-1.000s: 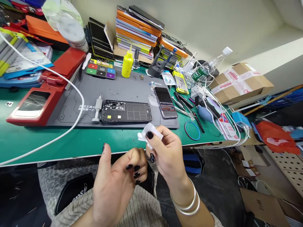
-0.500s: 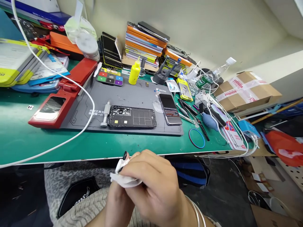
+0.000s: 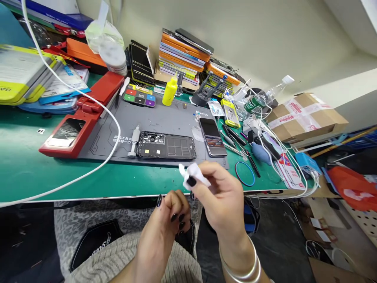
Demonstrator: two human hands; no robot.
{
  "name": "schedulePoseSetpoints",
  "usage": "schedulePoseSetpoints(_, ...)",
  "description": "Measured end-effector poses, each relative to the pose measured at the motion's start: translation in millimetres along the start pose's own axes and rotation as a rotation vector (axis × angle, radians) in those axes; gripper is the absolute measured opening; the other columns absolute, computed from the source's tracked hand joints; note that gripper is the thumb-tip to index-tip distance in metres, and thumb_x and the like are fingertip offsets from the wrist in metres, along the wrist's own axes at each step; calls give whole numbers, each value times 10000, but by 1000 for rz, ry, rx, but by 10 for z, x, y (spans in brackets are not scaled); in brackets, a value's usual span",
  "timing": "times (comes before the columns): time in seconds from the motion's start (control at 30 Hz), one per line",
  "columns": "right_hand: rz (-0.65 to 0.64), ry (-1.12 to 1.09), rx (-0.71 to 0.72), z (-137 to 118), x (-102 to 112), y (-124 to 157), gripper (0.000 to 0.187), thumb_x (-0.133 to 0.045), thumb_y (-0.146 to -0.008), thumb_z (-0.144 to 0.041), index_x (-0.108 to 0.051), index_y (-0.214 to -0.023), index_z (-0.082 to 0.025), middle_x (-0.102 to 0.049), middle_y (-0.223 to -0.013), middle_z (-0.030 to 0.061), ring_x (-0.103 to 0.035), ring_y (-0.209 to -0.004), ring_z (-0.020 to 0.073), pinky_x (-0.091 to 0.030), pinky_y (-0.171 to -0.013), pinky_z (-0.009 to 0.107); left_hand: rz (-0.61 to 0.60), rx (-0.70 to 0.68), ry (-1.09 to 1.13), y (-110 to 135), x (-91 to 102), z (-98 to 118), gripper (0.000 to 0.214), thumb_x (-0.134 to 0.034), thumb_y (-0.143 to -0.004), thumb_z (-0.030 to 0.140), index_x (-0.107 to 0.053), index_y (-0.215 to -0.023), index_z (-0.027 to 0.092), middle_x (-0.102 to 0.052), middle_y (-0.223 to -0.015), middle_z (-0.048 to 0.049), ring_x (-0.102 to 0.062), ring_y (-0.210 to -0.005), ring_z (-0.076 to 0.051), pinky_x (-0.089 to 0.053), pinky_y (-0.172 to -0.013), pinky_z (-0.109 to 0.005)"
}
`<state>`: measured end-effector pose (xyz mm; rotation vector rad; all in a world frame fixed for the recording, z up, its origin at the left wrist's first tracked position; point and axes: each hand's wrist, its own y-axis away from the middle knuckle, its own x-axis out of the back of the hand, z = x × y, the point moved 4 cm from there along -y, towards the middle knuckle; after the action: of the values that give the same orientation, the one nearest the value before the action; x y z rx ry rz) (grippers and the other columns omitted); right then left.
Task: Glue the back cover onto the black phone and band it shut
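My right hand point(image 3: 224, 192) pinches a crumpled white tissue point(image 3: 195, 172) between thumb and fingers, just above the front edge of the bench. Lower and to its left, my left hand point(image 3: 165, 220) is closed, its fingers curled in; nothing shows in them. Beyond the hands, an opened phone point(image 3: 167, 145) lies on the grey mat point(image 3: 165, 118), its inner parts facing up. A small grey syringe-like tube point(image 3: 134, 142) rests at the phone's left end. To the right lies another phone point(image 3: 212, 135) with a dark, reflective screen, tilted across the mat's edge.
A red tool point(image 3: 61, 137) with a shiny panel stands left, a white cable point(image 3: 108, 112) looping across it. Behind the mat are a yellow bottle point(image 3: 170, 92) and stacked boxes point(image 3: 181, 55). Hand tools point(image 3: 235, 137), a hair tie point(image 3: 245, 173) and a carton point(image 3: 306, 112) are on the right.
My hands, pressed together around the tissue before, have come apart. The right hand has lifted the tissue up and to the right; the left stays low with curled fingers.
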<state>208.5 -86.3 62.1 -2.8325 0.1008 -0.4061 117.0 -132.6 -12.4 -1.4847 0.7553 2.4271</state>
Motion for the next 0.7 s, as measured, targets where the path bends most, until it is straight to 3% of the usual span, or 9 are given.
schedulePoseSetpoints(0.13,-244,131,204,-171,-119,167,97,-628,-814,-49,-641,-856,-135,-642,-754,17,-577,-687,89,-474,-639,226,146,-28,95,71,176,-51,388,-839,-687,442,-557,-703,176,-454,-711,5,-427,-680,-120,-427,-641,-219)
schedulePoseSetpoints(0.2,-316,169,281,-209,-178,228,63,-623,-841,-69,-641,-873,-120,-652,-775,35,-574,-716,102,-479,-680,257,233,-64,92,132,264,-103,284,-831,-714,368,-613,-726,185,-505,-733,7,-474,-722,-125,-469,-703,-219)
schedulePoseSetpoints(0.3,-279,189,306,-211,-186,226,65,-594,-868,-66,-633,-877,-118,-657,-789,37,-564,-722,95,-483,-694,253,230,-41,76,175,290,-178,300,-718,-827,449,-641,-715,182,-522,-733,-14,-497,-730,-146,-506,-772,-267)
schedulePoseSetpoints(0.43,-307,205,321,-200,-183,199,61,-592,-878,-78,-634,-891,-120,-663,-800,43,-580,-746,110,-490,-704,265,148,-33,49,134,258,-161,319,-832,-703,411,-636,-651,165,-498,-688,-18,-506,-727,-155,-524,-796,-284)
schedulePoseSetpoints(0.6,-343,209,340,-208,-190,204,90,-577,-877,-60,-637,-894,-124,-673,-829,53,-584,-762,122,-488,-735,286,141,-105,53,67,260,-99,391,-799,-717,520,-616,-670,177,-488,-688,-2,-467,-661,-120,-522,-707,-244)
schedulePoseSetpoints(0.7,-340,188,351,-214,-188,181,79,-587,-873,-56,-647,-890,-105,-667,-811,51,-587,-754,110,-484,-730,263,129,-132,41,61,228,-43,295,-790,-740,439,-660,-794,180,-536,-729,-12,-522,-728,-149,-533,-781,-285)
